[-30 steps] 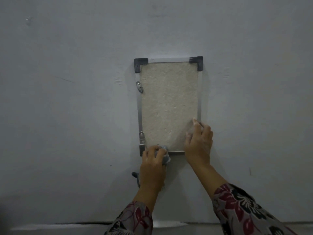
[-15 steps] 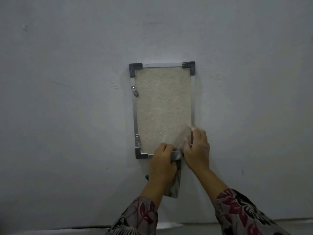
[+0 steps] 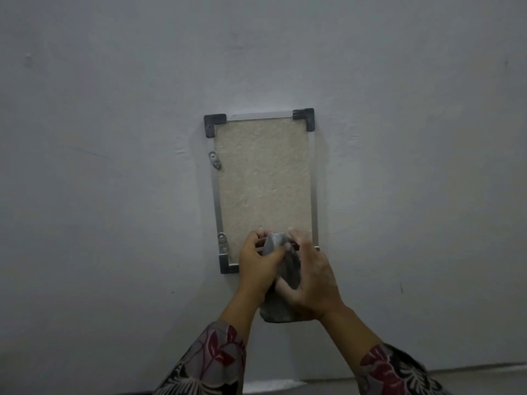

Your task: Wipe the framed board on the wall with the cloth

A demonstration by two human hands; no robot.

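Observation:
A tall beige framed board with a thin metal frame and dark corner pieces hangs on the grey wall. A grey cloth is bunched in front of the board's lower edge, its tail hanging below. My left hand grips the cloth from the left. My right hand closes on it from the right, fingers around its top and middle. Both hands cover the board's bottom right corner.
The plain grey wall fills the view. Two small metal brackets sit on the frame's left side. A pale floor strip runs along the bottom. Floral sleeves cover both forearms.
My right hand has left the board's right edge and come onto the cloth. My left hand slid right along the bottom edge, and the cloth now sits between both hands.

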